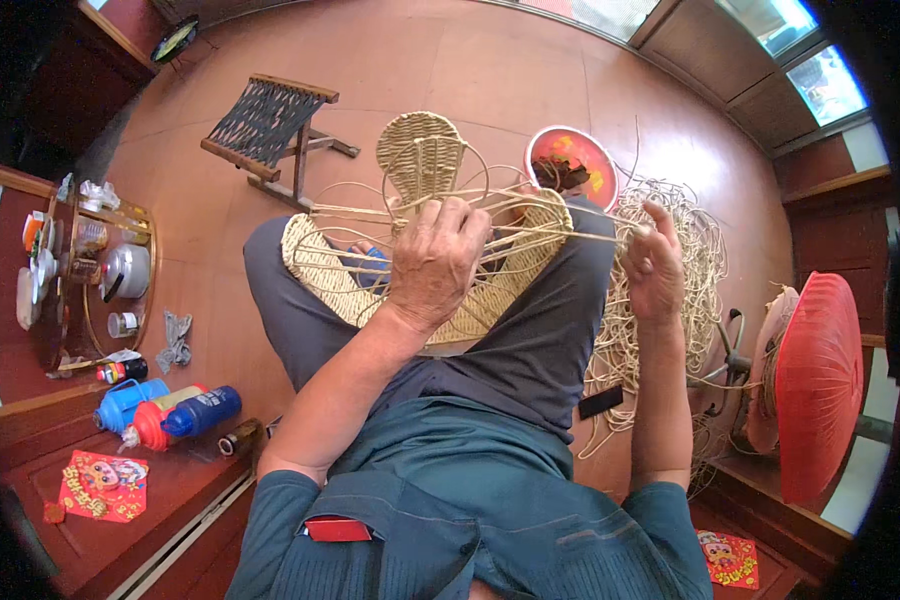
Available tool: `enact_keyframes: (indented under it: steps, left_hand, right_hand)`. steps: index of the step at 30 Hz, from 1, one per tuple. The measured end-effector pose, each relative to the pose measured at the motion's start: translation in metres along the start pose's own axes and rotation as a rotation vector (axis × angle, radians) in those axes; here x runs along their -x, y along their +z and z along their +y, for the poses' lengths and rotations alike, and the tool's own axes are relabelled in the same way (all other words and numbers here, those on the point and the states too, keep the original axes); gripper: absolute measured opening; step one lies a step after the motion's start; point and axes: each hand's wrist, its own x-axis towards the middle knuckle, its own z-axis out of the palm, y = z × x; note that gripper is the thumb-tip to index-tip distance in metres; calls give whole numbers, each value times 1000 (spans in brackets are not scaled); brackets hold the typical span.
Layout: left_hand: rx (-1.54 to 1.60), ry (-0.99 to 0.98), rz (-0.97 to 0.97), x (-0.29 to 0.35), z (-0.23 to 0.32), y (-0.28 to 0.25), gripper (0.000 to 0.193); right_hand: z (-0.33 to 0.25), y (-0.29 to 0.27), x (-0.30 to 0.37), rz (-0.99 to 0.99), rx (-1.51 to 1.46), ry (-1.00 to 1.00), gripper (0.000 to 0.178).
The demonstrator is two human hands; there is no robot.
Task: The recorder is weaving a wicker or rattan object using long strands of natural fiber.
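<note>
Across my lap lies a half-woven piece of pale straw-coloured cord [327,268], curved like a U, with loose strands looping over it. A rounded woven flap [419,143] stands up at its far side. My left hand [440,248] is closed over the strands in the middle of the piece; its fingertips are mostly hidden. Off to the right, beyond my knee, my right hand [654,262] pinches a cord [592,237] that runs taut back to the weaving. Below that hand a big tangle of the same cord [695,235] covers the floor.
A red basin [616,180] holding dark brown material stands beyond my right knee. A folding stool [260,122] sits far left. Bottles [202,411] and a round rack [150,290] are at left. A black phone [600,402] and a red-covered fan [820,385] are at right.
</note>
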Motion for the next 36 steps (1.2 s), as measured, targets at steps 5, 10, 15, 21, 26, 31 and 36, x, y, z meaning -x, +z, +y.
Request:
enact_keyframes:
  steps: [5,10,15,21,26,31,36]
  left_hand:
    - [3,21,-16,3,-2,2,16]
    - [149,5,90,4,-5,4,17]
    - [154,-122,119,3,-3,2,10]
    - [74,-182,47,-5,-1,5,8]
    - [57,-206,31,-6,-4,6,8]
    - [94,-183,35,-7,1,1,8]
    - [232,-308,-207,-9,7,-11,14]
  right_hand:
    - [-19,-113,-7,351,-9,-39,46]
    - [-37,-277,3,642,-188,-67,32]
    - [-23,-154,24,446,336,372,56]
    - [-10,-62,30,-187,797,367,31]
    - [-17,-12,36,-190,941,90,27]
    - [0,48,47,-369,844,-52,45]
    - [36,99,36,-361,810,-279,59]
